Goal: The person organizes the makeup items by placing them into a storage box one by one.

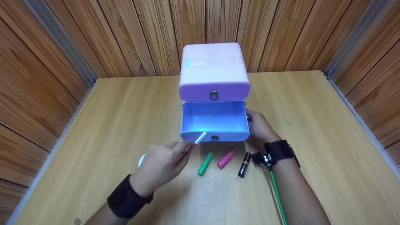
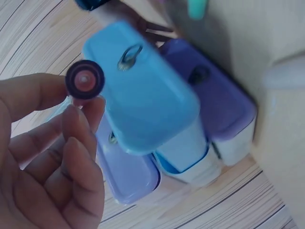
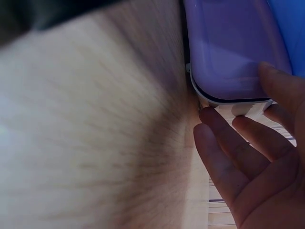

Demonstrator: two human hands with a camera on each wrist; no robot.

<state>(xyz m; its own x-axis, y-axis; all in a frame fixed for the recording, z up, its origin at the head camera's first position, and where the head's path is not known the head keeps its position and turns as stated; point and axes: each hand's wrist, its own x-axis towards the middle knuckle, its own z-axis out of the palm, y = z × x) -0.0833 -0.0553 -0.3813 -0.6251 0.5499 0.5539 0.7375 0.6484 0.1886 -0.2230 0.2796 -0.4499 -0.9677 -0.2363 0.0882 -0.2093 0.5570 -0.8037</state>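
Note:
In my left hand (image 1: 165,165) a slim red-and-white cosmetic tube (image 1: 201,137) is pinched between thumb and fingers, its white end pointing over the front of the pulled-out blue drawer (image 1: 215,117). The left wrist view shows this tube end-on, with a dark ring around a pink centre. The drawer belongs to a small drawer box (image 1: 212,62) with a pink top and a purple upper drawer. My right hand (image 1: 261,128) holds the box's right side low down. In the right wrist view its thumb touches the lower purple drawer front (image 3: 233,52), fingers at the side.
A green tube (image 1: 205,164), a pink tube (image 1: 225,159) and a black lipstick (image 1: 244,165) lie before the box. A white round-edged object (image 1: 141,159) is mostly hidden behind my left hand. Wood-panelled walls (image 1: 150,34) border the table (image 1: 131,103).

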